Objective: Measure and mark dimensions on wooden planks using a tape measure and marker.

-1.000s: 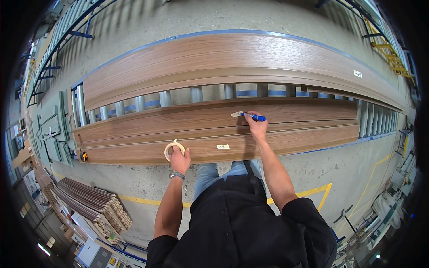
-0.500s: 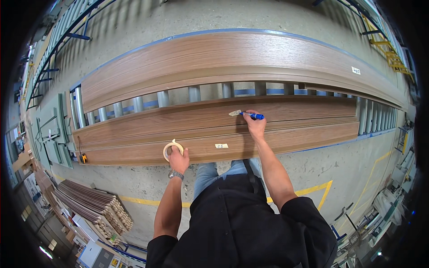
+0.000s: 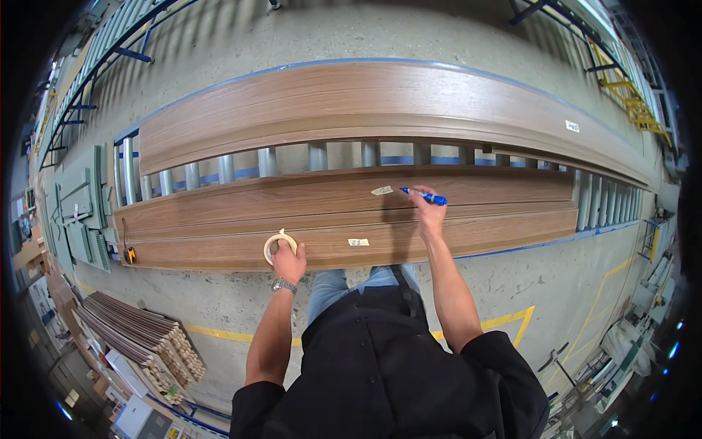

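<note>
My right hand is closed around a blue marker, whose tip points left, a little apart from a piece of masking tape with writing on it. That piece is stuck to the farther of two brown wood-grain panels lying side by side. A second written tape piece is on the nearer panel. My left hand grips a roll of masking tape at that panel's front edge; a watch is on the left wrist.
The panels lie on a roller conveyor. Across the rollers is another wide brown panel with a tape label. An orange-black tape measure sits at the left end. Green pieces and stacked brown boards stand to the left.
My right hand has drawn the marker away from the far tape piece, to the right and slightly nearer. The left hand keeps its hold on the roll. The whole view has shifted a little.
</note>
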`<state>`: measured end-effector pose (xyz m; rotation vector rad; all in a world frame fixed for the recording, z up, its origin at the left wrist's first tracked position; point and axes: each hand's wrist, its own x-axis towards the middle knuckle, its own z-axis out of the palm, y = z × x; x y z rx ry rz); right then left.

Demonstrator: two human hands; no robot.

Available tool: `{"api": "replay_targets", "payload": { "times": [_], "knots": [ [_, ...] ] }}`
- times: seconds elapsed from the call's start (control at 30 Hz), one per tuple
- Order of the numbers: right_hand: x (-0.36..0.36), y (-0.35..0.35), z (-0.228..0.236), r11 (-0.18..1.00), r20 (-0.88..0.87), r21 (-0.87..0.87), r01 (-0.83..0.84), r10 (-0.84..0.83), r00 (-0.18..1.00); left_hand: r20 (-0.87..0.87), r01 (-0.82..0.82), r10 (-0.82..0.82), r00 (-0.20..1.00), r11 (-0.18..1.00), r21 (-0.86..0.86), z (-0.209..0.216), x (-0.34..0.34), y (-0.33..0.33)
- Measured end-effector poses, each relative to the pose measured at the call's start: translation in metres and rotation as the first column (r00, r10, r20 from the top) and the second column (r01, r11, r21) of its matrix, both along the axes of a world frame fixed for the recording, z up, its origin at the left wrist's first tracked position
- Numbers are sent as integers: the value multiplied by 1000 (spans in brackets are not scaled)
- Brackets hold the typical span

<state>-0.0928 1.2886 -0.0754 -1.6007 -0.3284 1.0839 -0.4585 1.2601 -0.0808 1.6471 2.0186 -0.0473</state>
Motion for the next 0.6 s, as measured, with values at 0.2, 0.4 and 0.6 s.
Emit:
{"api": "replay_targets", "payload": {
  "times": [0.2,0.4,0.6],
  "knots": [
    [-5,-39,32,993,128,66,-98,89,988,40,4,-5,999,1000,8,3,-6,0],
    [-19,-93,55,993,387,-10,-118,113,915,35,167,-174,984,976,137,1,-18,-10],
    [-33,-159,69,993,471,-118,-20,74,879,6,207,-211,977,964,165,-3,-22,-8]
  ]
}}
